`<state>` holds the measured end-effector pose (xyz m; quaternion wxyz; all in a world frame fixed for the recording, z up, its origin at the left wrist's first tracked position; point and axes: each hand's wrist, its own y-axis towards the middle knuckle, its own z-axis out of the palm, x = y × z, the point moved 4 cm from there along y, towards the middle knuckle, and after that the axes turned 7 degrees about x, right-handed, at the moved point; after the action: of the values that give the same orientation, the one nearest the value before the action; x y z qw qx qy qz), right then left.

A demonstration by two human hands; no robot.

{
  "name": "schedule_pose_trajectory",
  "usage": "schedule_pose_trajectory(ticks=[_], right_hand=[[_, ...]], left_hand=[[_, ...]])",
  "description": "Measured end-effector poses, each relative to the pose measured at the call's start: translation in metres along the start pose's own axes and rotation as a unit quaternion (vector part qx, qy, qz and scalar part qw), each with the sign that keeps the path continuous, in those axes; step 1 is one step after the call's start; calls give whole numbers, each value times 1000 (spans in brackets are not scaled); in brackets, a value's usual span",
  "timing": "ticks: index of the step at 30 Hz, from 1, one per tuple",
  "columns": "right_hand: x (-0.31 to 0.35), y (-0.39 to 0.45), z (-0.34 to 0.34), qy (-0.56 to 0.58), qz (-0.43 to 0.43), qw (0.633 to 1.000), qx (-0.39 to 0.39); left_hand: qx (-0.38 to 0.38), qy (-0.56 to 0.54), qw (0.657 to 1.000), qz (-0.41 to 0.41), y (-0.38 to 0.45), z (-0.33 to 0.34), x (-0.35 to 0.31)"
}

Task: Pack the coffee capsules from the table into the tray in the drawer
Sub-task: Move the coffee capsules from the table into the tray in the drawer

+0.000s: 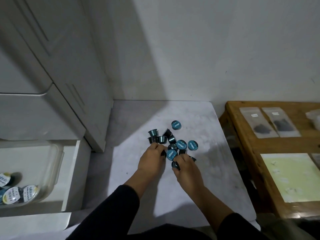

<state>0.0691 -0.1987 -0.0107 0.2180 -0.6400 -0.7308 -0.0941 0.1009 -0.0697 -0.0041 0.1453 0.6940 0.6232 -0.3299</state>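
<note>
On the white marbled table [199,179] lies a loose heap of small teal-blue coffee capsules [181,144], some upright, some on their side; one capsule [176,125] sits a little apart behind the heap. The left hand [152,160] has its fingers curled at the near edge of the heap and seems to hold a dark capsule. The right hand [187,168] grips a capsule [175,165] between thumb and fingers. At the left, the open white drawer [72,170] holds a clear plastic tray [52,163] with a few capsules inside.
</note>
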Motion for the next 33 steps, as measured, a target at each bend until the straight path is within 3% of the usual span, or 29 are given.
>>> schedule_pose_trajectory(ticks=[10, 20, 28, 33], right_hand=[[-3, 2, 2, 87, -2, 996, 35], [-2, 6, 4, 94, -17, 995, 42], [-3, 2, -2, 53, -11, 998, -10], [-3, 3, 1, 81, 11, 996, 32]], left_hand=[[-29, -178, 981, -64, -26, -3, 33], [-62, -175, 981, -65, -28, -9, 23], [-83, -178, 976, -88, -29, -11, 27], [-81, -201, 968, -125, -34, -10, 31]])
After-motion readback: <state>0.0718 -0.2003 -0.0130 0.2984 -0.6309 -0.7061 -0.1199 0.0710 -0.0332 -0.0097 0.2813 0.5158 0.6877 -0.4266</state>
